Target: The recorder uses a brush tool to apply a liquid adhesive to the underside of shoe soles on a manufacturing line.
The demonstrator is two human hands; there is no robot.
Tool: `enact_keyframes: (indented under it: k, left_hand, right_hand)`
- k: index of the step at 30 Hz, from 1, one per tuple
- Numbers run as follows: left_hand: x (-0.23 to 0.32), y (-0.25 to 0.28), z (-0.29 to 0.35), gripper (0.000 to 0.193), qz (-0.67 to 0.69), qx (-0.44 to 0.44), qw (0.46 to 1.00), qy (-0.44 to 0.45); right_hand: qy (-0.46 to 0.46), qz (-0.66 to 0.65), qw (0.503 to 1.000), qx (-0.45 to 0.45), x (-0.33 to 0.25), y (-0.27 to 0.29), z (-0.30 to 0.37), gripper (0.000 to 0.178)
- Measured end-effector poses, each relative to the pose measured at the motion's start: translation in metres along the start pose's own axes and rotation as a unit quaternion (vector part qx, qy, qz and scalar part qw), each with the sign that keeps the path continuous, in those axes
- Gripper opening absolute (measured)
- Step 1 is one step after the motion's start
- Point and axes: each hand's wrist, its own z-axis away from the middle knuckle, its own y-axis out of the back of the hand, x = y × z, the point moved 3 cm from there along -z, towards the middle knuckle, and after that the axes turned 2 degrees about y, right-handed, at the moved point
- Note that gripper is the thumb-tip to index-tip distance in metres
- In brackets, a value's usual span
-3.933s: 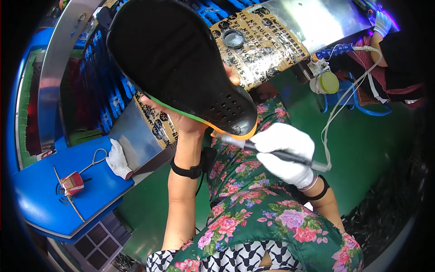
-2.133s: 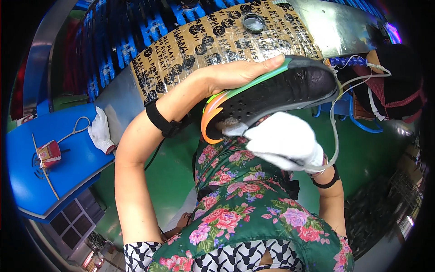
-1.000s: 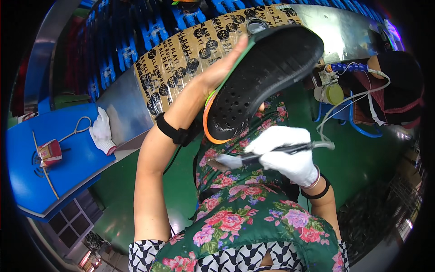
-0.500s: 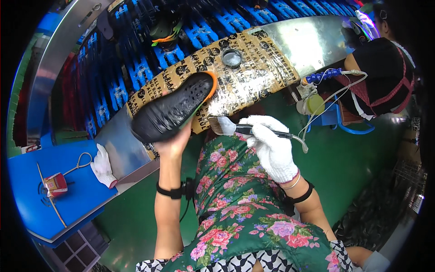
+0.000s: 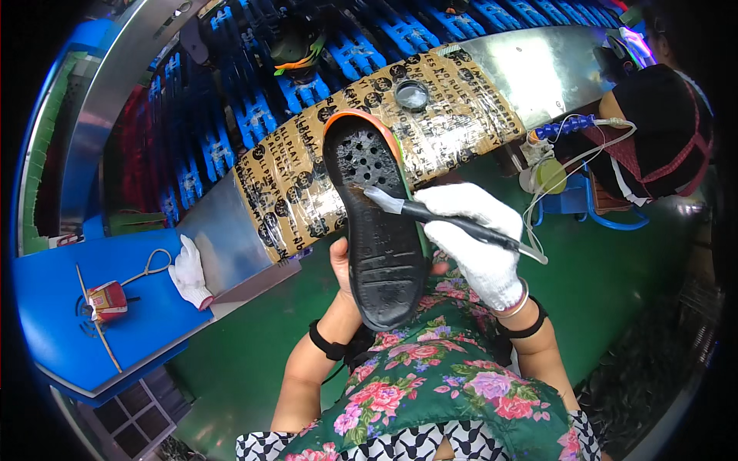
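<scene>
"One black sole (image 5: 388, 253), long and narrow: what marks it out?"

"Its underside faces up. Round holes pierce the heel end, shallow grooves cross the forefoot, and the surface has a dark, glossy look. An orange rim curves round the heel and turns greenish down the right side."

"Where is it, exactly?"

"Raised by hand at the near edge of the bench (image 5: 530, 69). The heel end overlaps the patterned cardboard (image 5: 469, 138) that covers that edge; the toe end juts past it, in front of the floral apron (image 5: 407, 353)."

"And the left hand (image 5: 344, 280)?"

"Bare, gripping the sole from below. The thumb lies along the left side and one fingertip shows beyond the right. The other fingers are hidden, so I can't tell how far they spread."

"The right hand (image 5: 480, 253)?"

"White-gloved, fingers closed round the black handle of a brush (image 5: 423, 211). Its bristles appear to touch the sole just below the holes."

"Anything nearby?"

"A small round dish (image 5: 412, 96) on the cardboard, towards its far edge, and a loose white glove (image 5: 188, 270) by the blue table's (image 5: 50, 307) right edge."
</scene>
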Motion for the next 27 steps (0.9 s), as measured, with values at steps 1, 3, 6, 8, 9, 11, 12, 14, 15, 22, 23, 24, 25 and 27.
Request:
enact_keyframes:
  k: [1, 3, 6, 8, 9, 11, 12, 14, 15, 22, 23, 24, 25, 27]
  left_hand:
    - [-0.005, -0.004, -0.003, 0.104, -0.011, 0.000, 1.000, 0.022]
    - [-0.012, -0.018, -0.017, 0.107, 0.035, -0.060, 0.997, 0.030]
    - [-0.004, 0.009, -0.017, 0.104, 0.027, -0.034, 0.999, -0.011]
    - [-0.009, 0.010, -0.024, 0.101, -0.028, -0.030, 0.999, -0.028]
    - [-0.011, 0.010, -0.027, 0.101, -0.030, -0.031, 0.999, -0.027]
    - [-0.014, 0.009, -0.030, 0.100, 0.006, -0.062, 0.998, -0.001]
    - [-0.015, 0.007, -0.032, 0.096, -0.038, -0.051, 0.998, -0.017]
    - [-0.017, 0.005, -0.030, 0.099, -0.174, 0.041, 0.984, -0.024]
    - [-0.016, 0.006, -0.028, 0.101, -0.304, 0.137, 0.942, -0.032]
    - [-0.020, 0.001, -0.045, 0.109, -0.156, -0.011, 0.988, -0.005]
    - [-0.023, -0.001, -0.044, 0.106, -0.035, -0.059, 0.997, -0.018]
    - [-0.015, -0.004, -0.038, 0.112, -0.311, 0.122, 0.942, -0.043]
    - [-0.013, -0.003, -0.043, 0.112, -0.312, 0.124, 0.941, -0.041]
    - [-0.012, -0.007, -0.059, 0.112, -0.290, -0.011, 0.957, 0.009]
  right_hand:
    - [0.096, 0.069, 0.993, -0.011, -0.007, 0.001, -0.001, 0.026]
    - [0.159, 0.093, 0.983, -0.003, -0.018, 0.004, -0.002, 0.026]
    - [0.255, 0.225, 0.940, -0.038, -0.040, 0.001, -0.003, 0.023]
    - [0.281, 0.251, 0.926, -0.037, -0.046, -0.001, -0.005, 0.023]
    - [0.303, 0.278, 0.910, -0.040, -0.051, -0.002, -0.004, 0.023]
    - [0.314, 0.300, 0.899, -0.055, -0.057, -0.002, -0.005, 0.025]
    - [0.333, 0.332, 0.881, -0.055, -0.058, -0.004, -0.005, 0.026]
    - [0.361, 0.368, 0.856, -0.047, -0.055, -0.006, -0.005, 0.029]
    - [0.361, 0.368, 0.856, -0.044, -0.052, -0.004, -0.004, 0.029]
    - [0.296, 0.265, 0.915, -0.064, -0.047, 0.000, 0.008, 0.029]
    - [0.310, 0.276, 0.909, -0.032, -0.047, 0.003, 0.003, 0.027]
    - [0.331, 0.316, 0.888, -0.036, -0.048, 0.002, 0.002, 0.026]
    - [0.351, 0.356, 0.865, -0.039, -0.048, 0.001, 0.002, 0.026]
    - [0.355, 0.359, 0.861, -0.058, -0.027, -0.003, 0.011, 0.025]
